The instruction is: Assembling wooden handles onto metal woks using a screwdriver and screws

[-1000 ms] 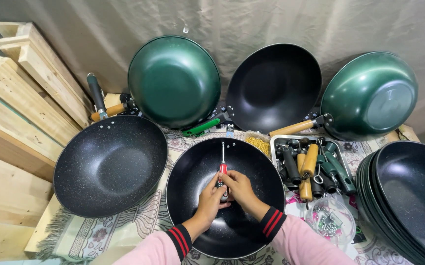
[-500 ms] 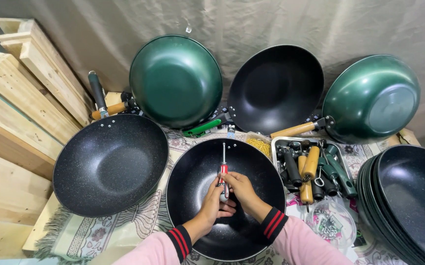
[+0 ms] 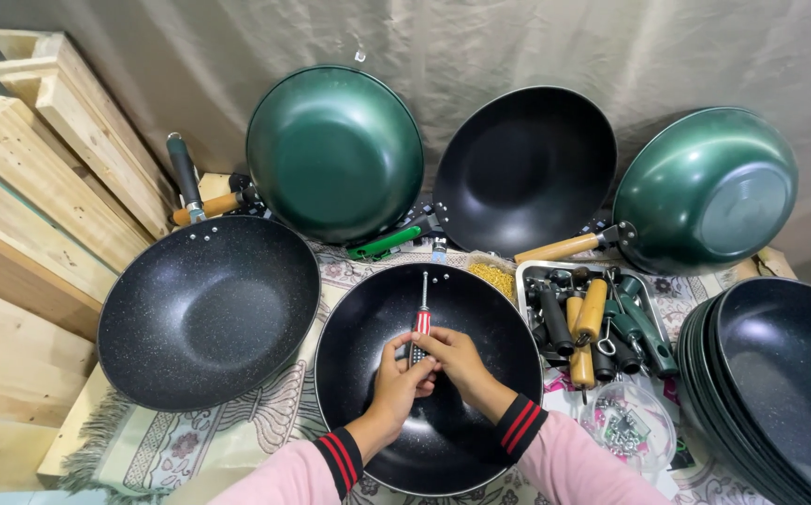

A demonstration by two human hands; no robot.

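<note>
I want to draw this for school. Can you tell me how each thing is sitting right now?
Left hand: grip closed on the screwdriver handle.
Right hand: also gripping the handle.
Screwdriver: held with its tip toward the far rim.
Black wok: lying flat, open side up.
Speckled wok: empty, with no handle in sight.
Tray of handles: full.
Green wok: leaning against the cloth backdrop.
Stacked woks: nested together.

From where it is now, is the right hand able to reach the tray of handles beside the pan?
Probably yes. The right hand grips the screwdriver inside the black pan, and the tray of handles lies just to its right with nothing between them. It would need to release the screwdriver first; the left hand also holds it.
</note>
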